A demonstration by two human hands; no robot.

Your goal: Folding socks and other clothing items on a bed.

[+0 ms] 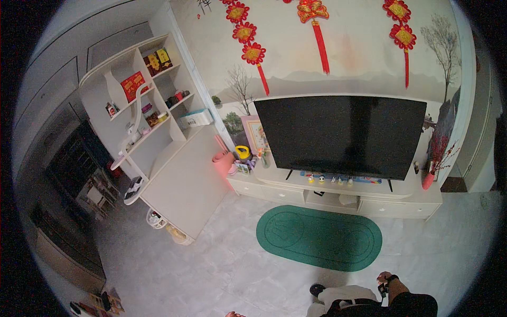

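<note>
My right hand (385,277) hangs near my right hip, with a dark band (392,278) around the wrist and a small black-and-white object (383,289) beside it. Its fingers are loosely bent and I see nothing in them. Of my left hand (235,314) only a small part shows at the lower edge; the rest is cut off. Neither hand touches any furniture. My light trousers (346,294) and one dark shoe (317,289) are below me. Ahead on the floor lies a green oval mat (319,238).
Beyond the mat, a large dark television (343,137) stands on a low white cabinet (401,208) with small figurines. To the left is a white shelf unit (182,190) holding boxes. A pink rolled mat (223,161) stands between them. Stools (108,301) sit at the lower left.
</note>
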